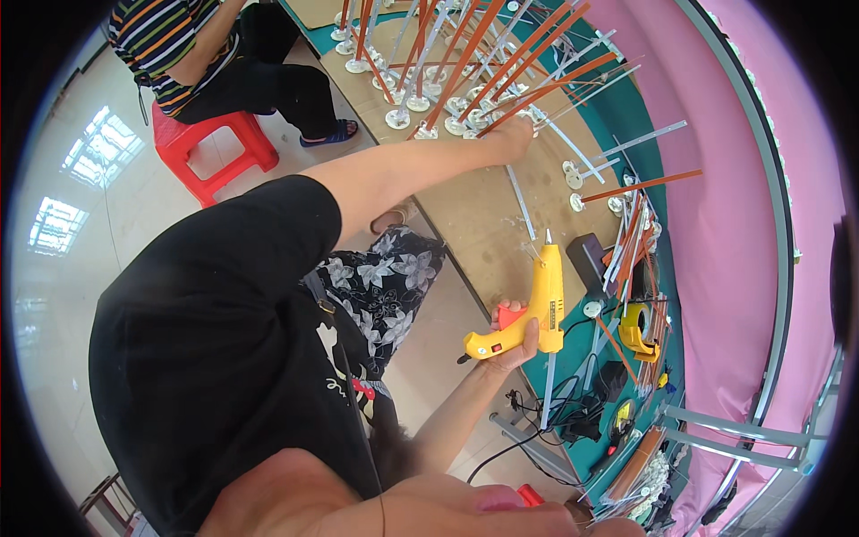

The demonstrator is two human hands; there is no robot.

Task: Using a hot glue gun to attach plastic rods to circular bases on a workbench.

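My right hand (512, 351) is wrapped round the handle of a yellow glue gun (544, 300), its fingers at the orange trigger. A long pale glue stick (548, 389) sticks out of the gun's rear. The nozzle points over the brown board (474, 210) on the table. My left hand (514, 140) reaches to the far left of the board, its fingers closed beside a small white disc base. What they grip is partly hidden. Around it, several brown sticks (461, 67) and silvery strips stand upright or tilted in white discs (396, 118). A loose silvery strip (520, 202) lies nearer the gun.
A dark box (586, 261), bundled sticks (633, 242), a yellow tape dispenser (637, 333) and tangled black cables (559, 407) occupy the green tabletop. Pink cloth (716, 224) hangs beyond a metal rail. Another person in a striped shirt (165, 45) sits on a red stool (210, 152).
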